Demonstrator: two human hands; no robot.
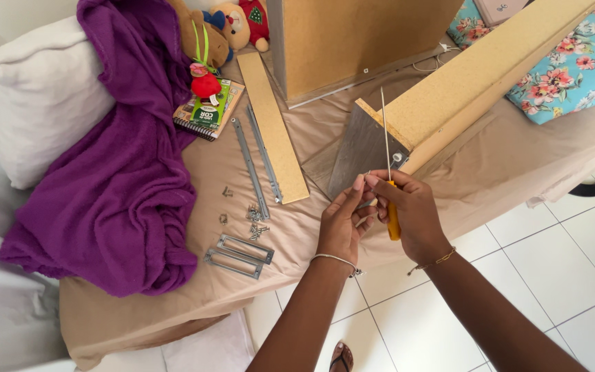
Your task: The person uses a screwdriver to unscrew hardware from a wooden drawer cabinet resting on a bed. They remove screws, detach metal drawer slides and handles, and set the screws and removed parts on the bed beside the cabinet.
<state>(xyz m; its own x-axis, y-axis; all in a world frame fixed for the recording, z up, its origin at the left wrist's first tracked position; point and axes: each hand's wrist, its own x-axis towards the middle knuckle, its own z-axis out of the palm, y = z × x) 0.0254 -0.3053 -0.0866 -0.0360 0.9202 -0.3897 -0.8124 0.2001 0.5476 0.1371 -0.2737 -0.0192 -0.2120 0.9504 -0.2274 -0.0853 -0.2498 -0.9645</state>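
The screwdriver's yellow handle (394, 220) is mostly buried inside the right hand (411, 213), and whatever small piece the left hand (342, 224) pinches is too covered by fingers to identify. The loose screws (256, 224) near the bed's front edge are too small to count. The top edge cuts off the particleboard panel (352, 41), the stuffed toys (232, 24) and the floral cushion (573, 62).

1 head view, steeply downward, near, over bed (173, 303) edge
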